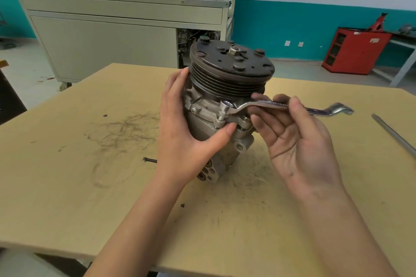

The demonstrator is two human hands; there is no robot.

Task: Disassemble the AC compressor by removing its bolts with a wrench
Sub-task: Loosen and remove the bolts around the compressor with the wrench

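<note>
The AC compressor (227,87) stands upright in the middle of the wooden table (67,164), its dark grooved pulley and clutch plate on top. My left hand (186,128) wraps around the left side of its grey body, thumb pressed on the front. A silver offset ring wrench (281,105) lies nearly level, and its ring end sits on a bolt (221,117) on the front flange. My right hand (290,132) holds the wrench shank loosely between thumb and fingers, palm up.
A long metal bar (394,135) lies on the table at the far right. A small dark bolt (149,160) rests left of the compressor's base. Behind the table stand a grey cabinet (108,36) and a red tool cart (355,51).
</note>
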